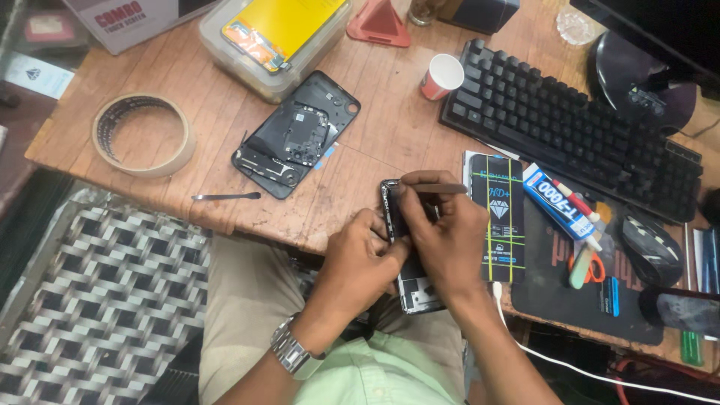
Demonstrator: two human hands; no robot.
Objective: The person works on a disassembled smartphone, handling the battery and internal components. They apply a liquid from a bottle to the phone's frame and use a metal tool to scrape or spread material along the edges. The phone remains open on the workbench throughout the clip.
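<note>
My left hand [358, 259] grips the side of a phone frame [393, 217] held on edge at the table's front edge. My right hand [442, 232] is closed on a thin dark tool [439, 188], whose tip rests at the upper end of that frame. The lower part of the phone frame pokes out below my hands, above my lap. An opened black phone body [294, 135] with exposed board lies flat on the wooden table, further back and to the left.
A tape roll [142, 135] and metal tweezers [225, 196] lie at left. A plastic box with a yellow-backed screen [274, 37] sits at the back. A paper cup [441, 76], black keyboard [570, 127], glue tube [562, 211], dark flat package [496, 217] and mouse [649, 247] are at right.
</note>
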